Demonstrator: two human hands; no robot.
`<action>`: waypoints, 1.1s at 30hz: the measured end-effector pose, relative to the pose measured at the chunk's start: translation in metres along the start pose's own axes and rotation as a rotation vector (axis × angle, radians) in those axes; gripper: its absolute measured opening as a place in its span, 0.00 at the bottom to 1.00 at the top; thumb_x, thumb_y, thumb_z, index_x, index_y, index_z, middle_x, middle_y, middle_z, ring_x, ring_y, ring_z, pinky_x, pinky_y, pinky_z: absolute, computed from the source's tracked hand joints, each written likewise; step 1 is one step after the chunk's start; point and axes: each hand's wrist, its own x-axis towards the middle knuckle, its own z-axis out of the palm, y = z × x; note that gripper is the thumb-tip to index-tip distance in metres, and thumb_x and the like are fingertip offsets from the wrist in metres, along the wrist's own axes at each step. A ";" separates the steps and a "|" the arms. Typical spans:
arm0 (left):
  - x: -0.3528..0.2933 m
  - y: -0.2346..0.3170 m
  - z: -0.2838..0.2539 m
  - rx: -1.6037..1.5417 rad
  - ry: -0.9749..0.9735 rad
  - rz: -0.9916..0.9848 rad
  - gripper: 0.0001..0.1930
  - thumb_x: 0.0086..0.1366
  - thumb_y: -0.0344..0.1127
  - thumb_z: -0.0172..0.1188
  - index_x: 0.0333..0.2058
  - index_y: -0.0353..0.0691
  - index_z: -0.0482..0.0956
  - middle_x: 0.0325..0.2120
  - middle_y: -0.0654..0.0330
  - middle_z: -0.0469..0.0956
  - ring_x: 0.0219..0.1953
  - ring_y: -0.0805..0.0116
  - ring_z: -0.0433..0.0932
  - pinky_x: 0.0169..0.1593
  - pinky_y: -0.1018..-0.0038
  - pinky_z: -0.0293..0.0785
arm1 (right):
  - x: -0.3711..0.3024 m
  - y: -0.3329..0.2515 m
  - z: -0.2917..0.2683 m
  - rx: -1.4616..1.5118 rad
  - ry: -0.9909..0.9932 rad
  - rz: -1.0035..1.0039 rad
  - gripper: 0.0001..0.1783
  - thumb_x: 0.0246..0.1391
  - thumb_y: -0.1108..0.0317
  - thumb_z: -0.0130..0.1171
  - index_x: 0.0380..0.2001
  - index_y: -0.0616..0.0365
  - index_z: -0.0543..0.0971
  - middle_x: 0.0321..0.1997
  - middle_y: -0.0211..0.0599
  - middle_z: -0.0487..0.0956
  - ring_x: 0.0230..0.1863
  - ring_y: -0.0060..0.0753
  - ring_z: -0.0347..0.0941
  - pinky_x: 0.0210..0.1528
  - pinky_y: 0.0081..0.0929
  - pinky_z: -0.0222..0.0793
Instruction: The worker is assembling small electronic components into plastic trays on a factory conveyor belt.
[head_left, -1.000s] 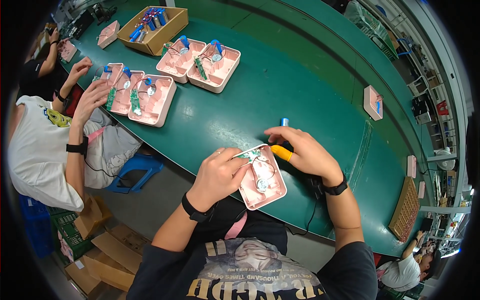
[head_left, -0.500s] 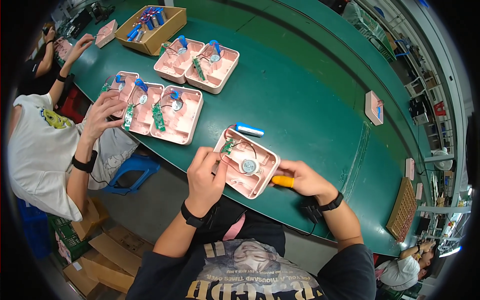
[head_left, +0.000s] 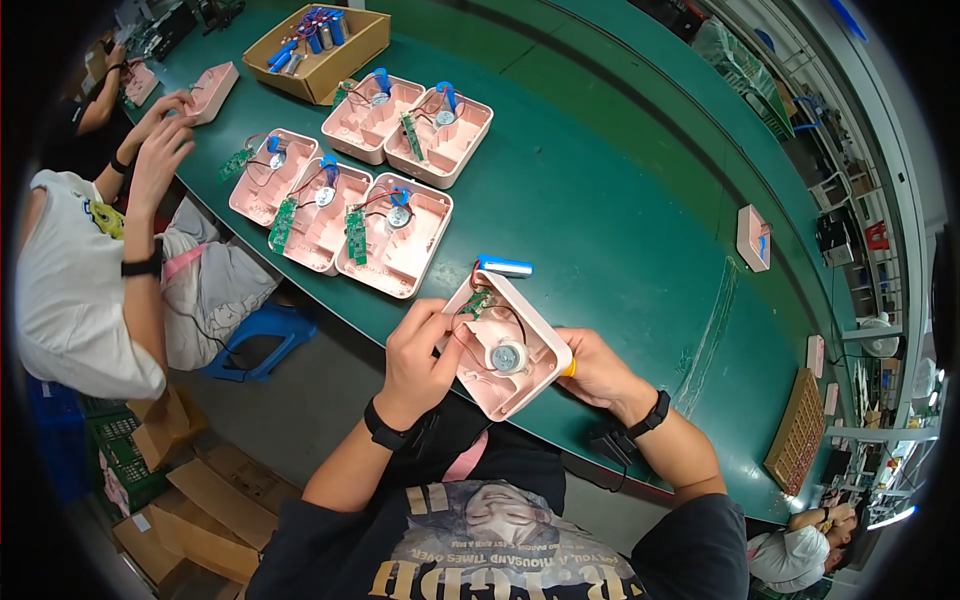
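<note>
Between my hands a pink plastic housing [head_left: 541,345] is held tilted above the near table edge. Inside it sit a round silver motor [head_left: 508,357], a small green circuit board [head_left: 477,303] and thin wires. My left hand [head_left: 420,352] grips the housing's left side, its fingertips reaching inside by the wires near the board. My right hand [head_left: 600,368], with a yellow finger cot on one finger, is closed on the right wall; some of its fingers are hidden beneath. A blue cylindrical battery [head_left: 505,266] lies on the table just beyond the housing.
Several pink housings [head_left: 437,243] with boards and motors stand to the left. Behind them is a cardboard box [head_left: 375,42] of batteries. A co-worker's hands [head_left: 165,140] are at the far left. A partitioned tray [head_left: 797,432] lies at the right of the green table [head_left: 610,210].
The housing in my hands has tilted up more and come slightly nearer. The co-worker's hand has left the row of housings and moved back to the far left.
</note>
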 end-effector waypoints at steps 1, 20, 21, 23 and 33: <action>0.000 0.000 -0.001 0.000 0.003 0.006 0.03 0.68 0.24 0.65 0.38 0.31 0.84 0.38 0.53 0.80 0.28 0.60 0.80 0.32 0.69 0.76 | -0.001 -0.003 0.004 -0.003 -0.005 0.005 0.15 0.69 0.77 0.64 0.57 0.66 0.84 0.51 0.34 0.87 0.51 0.27 0.83 0.57 0.26 0.79; -0.001 0.001 0.012 0.225 0.071 0.136 0.07 0.57 0.25 0.71 0.36 0.35 0.87 0.36 0.52 0.78 0.40 0.48 0.81 0.46 0.58 0.82 | 0.002 -0.037 0.069 -1.754 0.364 -0.582 0.19 0.59 0.61 0.72 0.50 0.58 0.86 0.69 0.50 0.73 0.71 0.60 0.67 0.69 0.50 0.68; -0.001 0.002 0.011 0.244 0.071 0.113 0.08 0.56 0.24 0.71 0.36 0.35 0.87 0.36 0.52 0.79 0.40 0.48 0.81 0.48 0.57 0.82 | 0.002 -0.036 0.068 -1.754 0.363 -0.582 0.19 0.59 0.61 0.72 0.50 0.58 0.86 0.69 0.50 0.73 0.71 0.60 0.67 0.69 0.50 0.68; -0.001 0.004 0.011 0.244 0.061 0.115 0.07 0.57 0.24 0.71 0.36 0.35 0.87 0.36 0.52 0.78 0.40 0.48 0.81 0.49 0.57 0.83 | 0.001 -0.034 0.066 -1.703 0.335 -0.535 0.19 0.60 0.60 0.72 0.50 0.59 0.86 0.69 0.50 0.73 0.71 0.60 0.67 0.70 0.51 0.66; 0.002 0.005 0.009 0.253 -0.020 0.093 0.05 0.58 0.25 0.71 0.33 0.34 0.86 0.35 0.51 0.78 0.37 0.48 0.80 0.50 0.56 0.83 | 0.003 -0.026 0.053 -1.415 0.302 -0.443 0.17 0.62 0.66 0.69 0.52 0.60 0.84 0.68 0.52 0.73 0.71 0.60 0.67 0.72 0.48 0.65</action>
